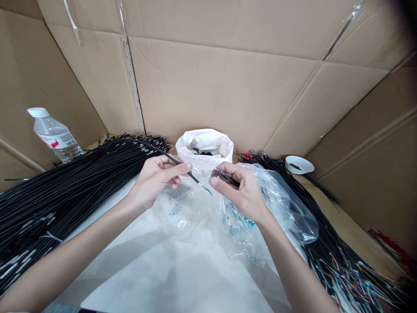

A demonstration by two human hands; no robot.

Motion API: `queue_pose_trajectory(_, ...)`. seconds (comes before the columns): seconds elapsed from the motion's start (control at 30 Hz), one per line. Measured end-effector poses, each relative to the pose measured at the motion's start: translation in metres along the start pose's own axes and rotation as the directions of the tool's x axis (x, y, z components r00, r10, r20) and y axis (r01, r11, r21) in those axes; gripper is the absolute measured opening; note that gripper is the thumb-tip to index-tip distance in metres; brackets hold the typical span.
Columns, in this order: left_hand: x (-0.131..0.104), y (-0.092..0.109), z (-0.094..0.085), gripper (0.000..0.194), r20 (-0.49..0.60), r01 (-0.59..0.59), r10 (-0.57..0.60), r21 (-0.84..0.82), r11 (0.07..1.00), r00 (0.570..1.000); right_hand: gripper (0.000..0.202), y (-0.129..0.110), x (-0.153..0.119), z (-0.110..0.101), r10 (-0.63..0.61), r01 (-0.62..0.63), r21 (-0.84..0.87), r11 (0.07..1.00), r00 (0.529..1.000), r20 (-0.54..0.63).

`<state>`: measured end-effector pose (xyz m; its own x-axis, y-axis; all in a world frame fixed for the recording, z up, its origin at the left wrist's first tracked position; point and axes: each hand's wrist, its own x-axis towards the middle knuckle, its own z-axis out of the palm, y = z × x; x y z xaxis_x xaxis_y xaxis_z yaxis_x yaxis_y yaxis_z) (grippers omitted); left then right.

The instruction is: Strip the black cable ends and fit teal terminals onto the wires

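My left hand [163, 176] pinches a black cable [182, 164] between thumb and fingers. The bared end of that cable shows a short teal and silvery tip [205, 188] pointing down and right. To its right, my right hand [239, 187] is closed around a slim dark tool [228, 177]; most of it is hidden by the fingers, so its kind is unclear. A small gap separates the tool from the cable's tip. Beneath both hands lie clear plastic bags [189, 213], with small teal and silvery bits [239, 217] in or under the one at right.
A thick bundle of black cables [81, 174] fills the left side, near a water bottle [57, 134]. Behind my hands stands a white bag [182, 150] with dark pieces inside. More cables with coloured wires [355, 278] and a white bowl [304, 165] are at right. Cardboard walls [221, 87] enclose everything.
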<state>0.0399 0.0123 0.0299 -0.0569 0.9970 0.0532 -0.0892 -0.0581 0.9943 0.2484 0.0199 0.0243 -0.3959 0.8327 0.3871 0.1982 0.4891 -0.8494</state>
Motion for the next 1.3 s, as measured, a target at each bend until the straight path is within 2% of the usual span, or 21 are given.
queue_pose_trajectory(0.1, -0.001, 0.004, -0.003, 0.031, -0.019, -0.041, 0.041, 0.001, 0.999, 0.999, 0.027, -0.015, -0.010, -0.010, -0.050, 0.055, -0.205, 0.977, 0.998, 0.033)
queue_pose_trajectory(0.23, -0.002, 0.010, -0.005, 0.032, -0.049, -0.056, 0.057, 0.015, 0.998, 0.997, 0.024, -0.031, -0.020, -0.018, -0.075, 0.083, -0.506, 0.859, 0.997, 0.036)
queue_pose_trajectory(0.33, -0.002, 0.011, -0.006, 0.033, -0.060, -0.066, 0.066, 0.001, 0.998, 0.996, 0.022, -0.036, -0.023, -0.019, -0.090, 0.090, -0.618, 0.781, 0.995, 0.032)
queue_pose_trajectory(0.57, -0.002, 0.011, -0.005, 0.033, -0.057, -0.078, 0.077, -0.006, 0.997, 0.995, 0.024, -0.034, -0.021, -0.017, -0.055, 0.074, -0.653, 0.754, 0.997, 0.049)
queue_pose_trajectory(0.93, -0.002, 0.013, -0.005, 0.036, -0.073, -0.072, 0.071, -0.009, 0.997, 0.995, 0.024, -0.031, -0.019, -0.015, -0.087, 0.080, -0.639, 0.765, 0.996, 0.021)
queue_pose_trajectory(1.13, -0.003, 0.010, -0.004, 0.035, -0.057, -0.070, 0.069, -0.012, 0.997, 0.996, 0.024, -0.025, -0.018, -0.007, -0.108, 0.085, -0.631, 0.771, 0.994, 0.001)
queue_pose_trajectory(1.3, -0.003, 0.006, -0.002, 0.036, -0.046, -0.046, 0.045, -0.017, 0.999, 0.998, 0.023, -0.021, -0.017, 0.002, -0.151, 0.094, -0.689, 0.719, 0.988, -0.022)
